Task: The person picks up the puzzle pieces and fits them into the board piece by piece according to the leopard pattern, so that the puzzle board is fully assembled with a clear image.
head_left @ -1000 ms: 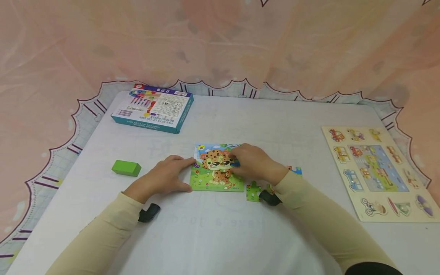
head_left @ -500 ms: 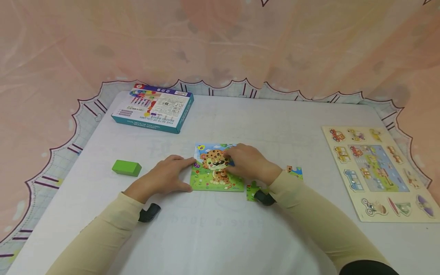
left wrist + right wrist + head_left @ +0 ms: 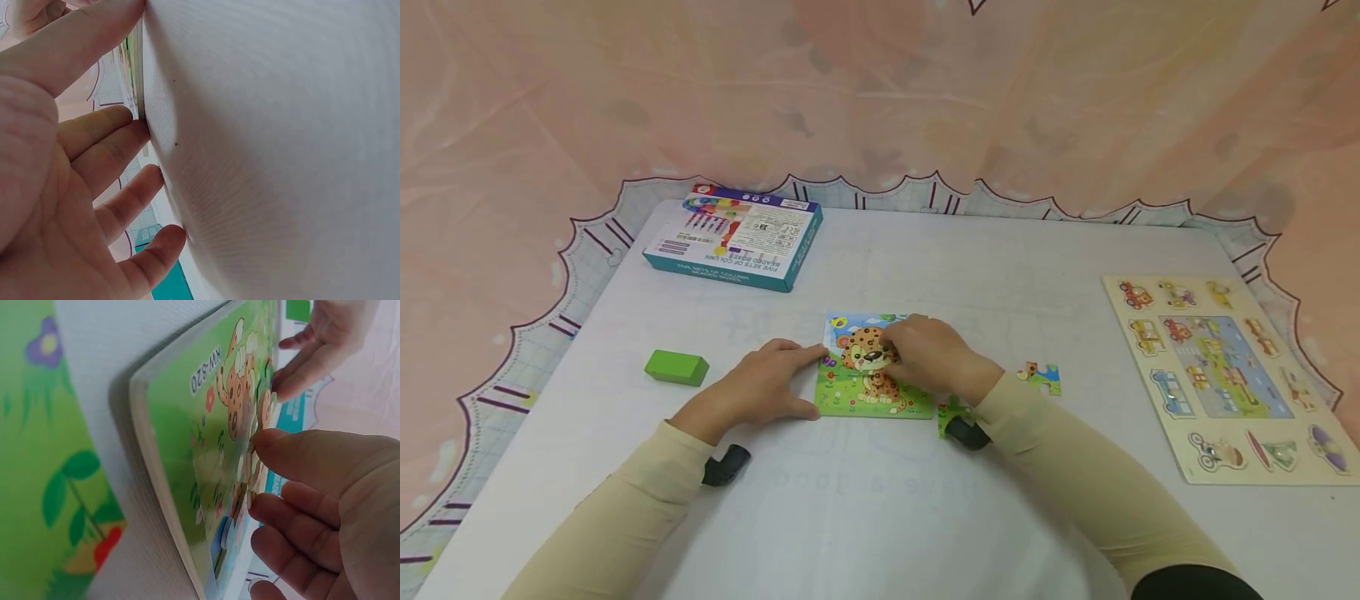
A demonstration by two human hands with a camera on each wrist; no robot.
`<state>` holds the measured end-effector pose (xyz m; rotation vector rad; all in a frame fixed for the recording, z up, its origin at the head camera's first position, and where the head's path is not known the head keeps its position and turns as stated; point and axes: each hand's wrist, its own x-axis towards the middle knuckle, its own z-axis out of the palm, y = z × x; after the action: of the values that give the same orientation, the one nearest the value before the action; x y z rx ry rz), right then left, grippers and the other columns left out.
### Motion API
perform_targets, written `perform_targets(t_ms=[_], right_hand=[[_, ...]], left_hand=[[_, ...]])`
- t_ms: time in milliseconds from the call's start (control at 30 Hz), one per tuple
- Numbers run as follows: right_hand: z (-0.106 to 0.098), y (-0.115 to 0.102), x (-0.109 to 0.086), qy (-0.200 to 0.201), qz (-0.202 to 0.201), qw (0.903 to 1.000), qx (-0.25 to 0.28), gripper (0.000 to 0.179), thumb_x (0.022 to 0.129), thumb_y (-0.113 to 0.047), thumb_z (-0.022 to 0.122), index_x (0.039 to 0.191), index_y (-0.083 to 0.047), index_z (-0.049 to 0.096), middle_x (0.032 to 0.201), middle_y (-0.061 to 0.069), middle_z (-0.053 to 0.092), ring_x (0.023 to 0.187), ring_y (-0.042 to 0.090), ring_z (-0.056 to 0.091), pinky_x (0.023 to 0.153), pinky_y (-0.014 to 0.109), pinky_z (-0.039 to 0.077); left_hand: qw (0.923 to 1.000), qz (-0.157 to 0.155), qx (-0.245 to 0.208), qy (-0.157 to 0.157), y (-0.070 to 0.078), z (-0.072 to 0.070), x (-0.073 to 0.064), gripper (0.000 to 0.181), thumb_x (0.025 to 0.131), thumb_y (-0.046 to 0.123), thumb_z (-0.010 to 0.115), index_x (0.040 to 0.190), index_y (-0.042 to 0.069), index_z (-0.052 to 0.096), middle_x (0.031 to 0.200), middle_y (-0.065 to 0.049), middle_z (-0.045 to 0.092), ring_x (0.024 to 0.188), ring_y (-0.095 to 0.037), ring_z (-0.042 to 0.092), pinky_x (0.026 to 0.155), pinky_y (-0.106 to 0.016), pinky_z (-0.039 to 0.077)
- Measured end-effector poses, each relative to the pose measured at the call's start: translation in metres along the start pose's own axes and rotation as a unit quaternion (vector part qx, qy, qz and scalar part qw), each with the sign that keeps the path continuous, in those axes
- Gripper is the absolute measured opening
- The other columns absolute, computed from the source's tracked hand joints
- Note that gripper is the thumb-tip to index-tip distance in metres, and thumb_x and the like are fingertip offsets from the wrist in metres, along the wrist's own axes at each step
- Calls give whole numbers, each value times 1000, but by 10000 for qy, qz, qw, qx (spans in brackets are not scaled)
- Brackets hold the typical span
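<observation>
A leopard jigsaw puzzle board (image 3: 842, 398) lies flat on the white table. My left hand (image 3: 763, 383) rests at its left side, fingers spread, with thumb and fingertips against the edge; the left wrist view shows this left hand (image 3: 81, 162) touching the board's side. Over the board's right half, my right hand (image 3: 936, 357) pinches a puzzle piece (image 3: 252, 470) between thumb and forefinger at the leopard's head. That piece is mostly hidden by the hand in the head view. Right of the board lies a green loose puzzle piece (image 3: 950, 414), partly covered by the wrist strap.
Farther right are more loose pieces (image 3: 1047, 379). A green block (image 3: 676, 367) sits left of the left hand. At the back left stands a flat teal-and-white box (image 3: 733, 242). A wooden vehicle puzzle board (image 3: 1165, 425) occupies the table's right side.
My right hand has slid a little left across the puzzle, still pinching the piece. The loose pieces at far right show more fully. My left hand stays in place.
</observation>
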<state>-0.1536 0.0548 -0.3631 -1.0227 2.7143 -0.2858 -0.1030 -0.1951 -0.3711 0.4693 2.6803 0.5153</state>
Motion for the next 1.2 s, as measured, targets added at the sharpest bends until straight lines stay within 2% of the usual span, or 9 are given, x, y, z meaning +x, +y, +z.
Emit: perform_targets(t_ms=[400, 533, 700, 900, 1200], right_hand=[[2, -2, 0, 109, 24, 9999, -39, 34, 92, -30, 72, 115, -6, 68, 100, 3, 67, 95, 22, 59, 83, 38, 49], [2, -2, 0, 127, 33, 9999, -31, 38, 91, -32, 74, 117, -5, 67, 105, 4, 68, 97, 23, 59, 82, 39, 50], [2, -3, 2, 92, 37, 9999, 134, 45, 92, -31, 74, 127, -5, 64, 119, 7, 67, 109, 26, 59, 90, 41, 50], [3, -3, 4, 7, -69, 9996, 282, 38, 92, -25, 71, 124, -7, 66, 114, 5, 67, 106, 26, 58, 90, 40, 49], [5, -4, 6, -73, -82, 9996, 274, 32, 93, -24, 71, 121, -9, 68, 113, 3, 68, 105, 25, 58, 89, 39, 49]], left_hand=[[10000, 2, -18, 7, 0, 0, -1, 84, 79, 33, 86, 150, 11, 48, 141, -19, 52, 133, -38, 42, 103, -59, 39], [10000, -3, -28, -4, 0, 0, -1, 84, 79, 33, 87, 150, 11, 48, 141, -19, 51, 132, -38, 42, 103, -59, 39], [10000, -2, -13, -5, -1, 0, 0, 84, 79, 33, 86, 150, 12, 48, 142, -19, 51, 132, -38, 42, 103, -58, 39], [10000, -6, -19, 14, 0, 0, -1, 84, 79, 33, 87, 150, 12, 48, 141, -19, 51, 132, -38, 42, 103, -59, 39], [10000, -12, -19, 37, 0, 1, -1, 84, 78, 33, 87, 150, 12, 49, 141, -18, 52, 132, -38, 42, 103, -59, 40]])
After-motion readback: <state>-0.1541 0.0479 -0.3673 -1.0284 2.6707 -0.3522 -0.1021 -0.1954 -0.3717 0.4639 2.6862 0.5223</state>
